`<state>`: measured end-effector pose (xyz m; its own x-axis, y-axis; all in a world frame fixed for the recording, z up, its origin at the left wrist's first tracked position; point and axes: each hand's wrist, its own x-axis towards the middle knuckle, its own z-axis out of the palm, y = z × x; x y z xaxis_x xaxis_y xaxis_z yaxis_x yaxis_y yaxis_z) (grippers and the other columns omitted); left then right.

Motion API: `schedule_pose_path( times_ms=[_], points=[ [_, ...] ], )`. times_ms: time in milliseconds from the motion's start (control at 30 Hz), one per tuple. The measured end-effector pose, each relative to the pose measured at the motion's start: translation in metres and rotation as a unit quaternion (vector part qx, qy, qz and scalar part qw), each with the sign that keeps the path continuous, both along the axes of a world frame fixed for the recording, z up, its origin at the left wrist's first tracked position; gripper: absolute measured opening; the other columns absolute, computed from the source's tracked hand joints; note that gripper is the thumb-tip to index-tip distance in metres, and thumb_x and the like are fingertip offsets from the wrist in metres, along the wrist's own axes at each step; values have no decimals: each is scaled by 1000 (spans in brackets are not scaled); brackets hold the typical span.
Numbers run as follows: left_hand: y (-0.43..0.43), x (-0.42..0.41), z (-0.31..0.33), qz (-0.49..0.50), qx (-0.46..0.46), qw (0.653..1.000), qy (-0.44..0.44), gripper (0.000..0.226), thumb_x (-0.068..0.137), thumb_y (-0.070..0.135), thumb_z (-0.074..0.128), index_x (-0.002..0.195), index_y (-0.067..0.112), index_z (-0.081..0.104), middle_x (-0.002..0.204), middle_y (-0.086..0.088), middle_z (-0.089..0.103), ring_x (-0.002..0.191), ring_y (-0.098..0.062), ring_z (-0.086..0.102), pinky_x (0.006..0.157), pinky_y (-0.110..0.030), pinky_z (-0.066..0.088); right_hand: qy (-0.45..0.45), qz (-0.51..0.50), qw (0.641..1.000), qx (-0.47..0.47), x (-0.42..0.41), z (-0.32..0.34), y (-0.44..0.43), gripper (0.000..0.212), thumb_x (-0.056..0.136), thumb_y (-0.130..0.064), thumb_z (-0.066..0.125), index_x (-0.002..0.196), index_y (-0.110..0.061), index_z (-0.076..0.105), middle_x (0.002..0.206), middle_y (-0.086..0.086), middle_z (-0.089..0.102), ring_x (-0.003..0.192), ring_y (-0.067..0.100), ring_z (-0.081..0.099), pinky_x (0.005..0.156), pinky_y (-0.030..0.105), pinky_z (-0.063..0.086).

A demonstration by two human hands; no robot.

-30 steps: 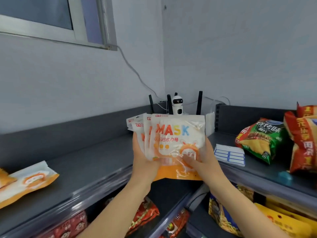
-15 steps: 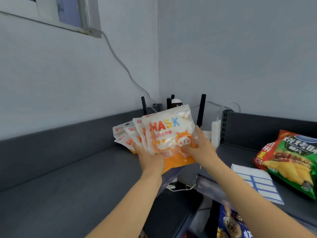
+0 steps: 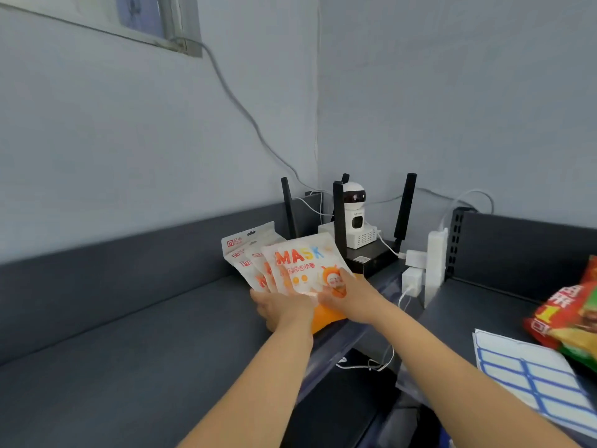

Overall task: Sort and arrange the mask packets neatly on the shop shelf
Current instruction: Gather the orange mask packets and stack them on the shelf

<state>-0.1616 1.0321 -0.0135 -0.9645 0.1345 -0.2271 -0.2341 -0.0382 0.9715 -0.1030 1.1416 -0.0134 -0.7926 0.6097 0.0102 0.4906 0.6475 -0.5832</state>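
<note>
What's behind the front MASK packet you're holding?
At least three more packets fanned out to its left, only their tops and left edges showing. Their lower parts are covered by the front packet, the left hand and the right hand.

In the back corner of the dark grey metal shelf (image 3: 129,367), a small white robot-shaped camera (image 3: 354,208) stands among the upright antennas of a black router (image 3: 371,257). A white power strip (image 3: 436,263) stands upright just right of it. Toward the right edge lie a white sheet of blue-bordered labels (image 3: 529,379) and a red-and-green snack bag (image 3: 571,318).

Shop: grey shelving (image 3: 129,350), snack bag (image 3: 571,318), price labels (image 3: 529,376).
</note>
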Motion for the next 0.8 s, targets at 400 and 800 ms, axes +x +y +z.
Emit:
schedule_pose_path(
  times_ms=[400, 800],
  points=[
    [2, -38, 5, -158, -131, 978, 37, 77, 73, 12, 79, 137, 5, 37, 132, -13, 52, 119, -28, 51, 89, -38, 51, -38, -46, 996, 64, -30, -4, 27, 66, 97, -46, 33, 150, -28, -1, 155, 19, 7, 141, 39, 13, 115, 53, 13],
    [14, -30, 10, -195, 3, 977, 87, 102, 65, 9, 85, 142, 26, 21, 133, 0, 50, 120, -21, 47, 96, -43, 48, 184, 8, 925, -332, -44, 10, 40, 83, 78, -35, 73, 146, -25, 26, 146, 5, 38, 132, 28, 37, 110, 50, 31]
  ],
)
